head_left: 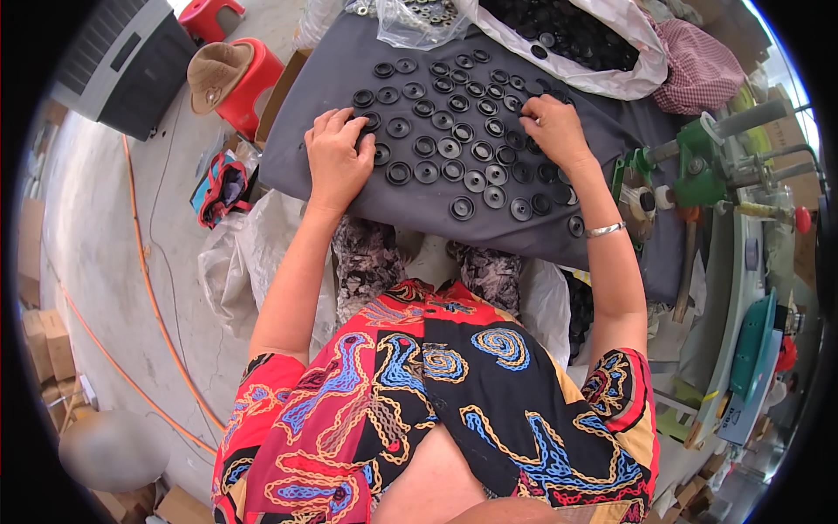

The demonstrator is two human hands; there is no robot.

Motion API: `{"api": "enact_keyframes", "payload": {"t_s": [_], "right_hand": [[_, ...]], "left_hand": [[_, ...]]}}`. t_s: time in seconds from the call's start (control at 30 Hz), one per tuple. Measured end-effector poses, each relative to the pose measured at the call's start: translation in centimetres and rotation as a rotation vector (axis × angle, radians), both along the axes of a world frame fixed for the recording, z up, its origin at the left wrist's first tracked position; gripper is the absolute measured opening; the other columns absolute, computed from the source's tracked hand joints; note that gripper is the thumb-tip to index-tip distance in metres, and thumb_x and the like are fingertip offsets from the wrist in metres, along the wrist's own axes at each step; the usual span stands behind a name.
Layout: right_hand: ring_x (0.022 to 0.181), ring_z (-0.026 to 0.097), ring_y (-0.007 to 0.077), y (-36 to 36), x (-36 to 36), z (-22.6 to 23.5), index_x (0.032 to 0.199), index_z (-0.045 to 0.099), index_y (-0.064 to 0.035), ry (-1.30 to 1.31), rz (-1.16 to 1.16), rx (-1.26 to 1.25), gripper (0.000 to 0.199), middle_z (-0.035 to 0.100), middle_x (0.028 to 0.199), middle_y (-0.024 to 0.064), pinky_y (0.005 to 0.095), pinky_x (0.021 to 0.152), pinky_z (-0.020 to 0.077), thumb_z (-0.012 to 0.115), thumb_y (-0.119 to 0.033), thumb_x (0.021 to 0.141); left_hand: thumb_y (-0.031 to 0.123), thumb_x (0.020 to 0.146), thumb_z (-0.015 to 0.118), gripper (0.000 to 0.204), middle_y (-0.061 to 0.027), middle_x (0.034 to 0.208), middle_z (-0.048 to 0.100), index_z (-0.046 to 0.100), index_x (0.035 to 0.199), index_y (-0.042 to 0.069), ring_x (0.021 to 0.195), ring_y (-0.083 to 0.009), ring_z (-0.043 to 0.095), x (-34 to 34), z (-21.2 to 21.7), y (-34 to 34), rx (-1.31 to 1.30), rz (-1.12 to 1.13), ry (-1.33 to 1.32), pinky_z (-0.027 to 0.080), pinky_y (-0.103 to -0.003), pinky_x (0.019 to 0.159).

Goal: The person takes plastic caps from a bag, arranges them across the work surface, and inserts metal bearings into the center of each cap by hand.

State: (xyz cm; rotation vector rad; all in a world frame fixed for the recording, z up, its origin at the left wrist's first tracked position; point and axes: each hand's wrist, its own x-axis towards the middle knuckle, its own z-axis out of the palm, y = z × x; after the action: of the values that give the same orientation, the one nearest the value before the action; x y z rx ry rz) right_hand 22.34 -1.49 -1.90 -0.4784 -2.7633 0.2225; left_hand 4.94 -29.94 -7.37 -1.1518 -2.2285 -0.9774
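Note:
Many black round plastic discs with raised rims lie in loose rows on a dark grey cloth-covered table. At the left edge of the rows is my left hand, its fingers apart and touching or just beside a disc. My right hand, with a silver bracelet on the wrist, is among the discs on the right. Its fingers are curled down with thumb and forefinger close together; what lies between them is hidden. Several discs are partly covered by this hand.
A white sack of black parts and a clear bag of small metal parts lie at the far edge. A green hand-press machine stands right. Left are a red stool with a hat, a grey crate and an orange hose.

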Motion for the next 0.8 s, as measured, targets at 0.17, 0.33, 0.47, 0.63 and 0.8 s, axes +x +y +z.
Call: {"api": "enact_keyframes", "payload": {"t_s": [0.17, 0.33, 0.47, 0.63, 0.8], "right_hand": [[0.078, 0.062, 0.0324, 0.0, -0.5, -0.5, 0.08, 0.067, -0.0065, 0.023, 0.03, 0.043, 0.013, 0.063, 0.08, 0.0107, 0.0428, 0.073, 0.047, 0.065, -0.019, 0.08], [0.087, 0.062, 0.0339, 4.2, -1.2, -0.1, 0.093, 0.068, -0.0065, 0.099, -0.128, -0.027, 0.018, 0.065, 0.089, 0.014, 0.0422, 0.079, 0.0479, 0.064, -0.02, 0.081], [0.098, 0.061, 0.0343, 4.4, -2.8, -0.1, 0.109, 0.066, -0.0093, -0.068, -0.138, 0.073, 0.031, 0.064, 0.101, 0.0164, 0.0432, 0.082, 0.0483, 0.066, -0.021, 0.08], [0.092, 0.063, 0.0355, 6.2, -3.7, -1.7, 0.102, 0.066, -0.0069, -0.117, -0.118, 0.262, 0.023, 0.065, 0.094, 0.0155, 0.0455, 0.081, 0.0494, 0.065, -0.018, 0.081], [0.086, 0.065, 0.0351, 7.4, -4.6, -2.3, 0.098, 0.065, -0.0039, 0.067, -0.151, 0.251, 0.019, 0.067, 0.089, 0.0164, 0.0448, 0.076, 0.0501, 0.063, -0.016, 0.083]], "left_hand": [[0.014, 0.071, 0.068, 0.025, -0.0117, 0.108, 0.065, 0.07, 0.095, 0.005, 0.109, -0.0307, 0.055, -0.1, -0.1, 0.0, 0.006, 0.003, -0.009, 0.039, -0.042, 0.091], [0.014, 0.071, 0.068, 0.026, -0.012, 0.108, 0.065, 0.07, 0.095, 0.005, 0.109, -0.0311, 0.055, 0.1, 0.1, 0.1, 0.012, 0.003, -0.008, 0.039, -0.042, 0.091], [0.012, 0.072, 0.068, 0.026, -0.0118, 0.11, 0.065, 0.069, 0.097, 0.005, 0.11, -0.03, 0.055, 0.1, 0.1, -0.3, -0.017, 0.021, -0.012, 0.039, -0.04, 0.092], [0.013, 0.071, 0.068, 0.026, -0.013, 0.109, 0.065, 0.069, 0.095, 0.004, 0.11, -0.0318, 0.054, 0.0, -0.1, 0.0, 0.01, 0.001, -0.026, 0.039, -0.043, 0.092], [0.013, 0.072, 0.068, 0.026, -0.0123, 0.11, 0.064, 0.069, 0.096, 0.004, 0.11, -0.0309, 0.054, 0.0, 0.2, -0.1, -0.01, 0.018, -0.028, 0.039, -0.042, 0.092]]}}
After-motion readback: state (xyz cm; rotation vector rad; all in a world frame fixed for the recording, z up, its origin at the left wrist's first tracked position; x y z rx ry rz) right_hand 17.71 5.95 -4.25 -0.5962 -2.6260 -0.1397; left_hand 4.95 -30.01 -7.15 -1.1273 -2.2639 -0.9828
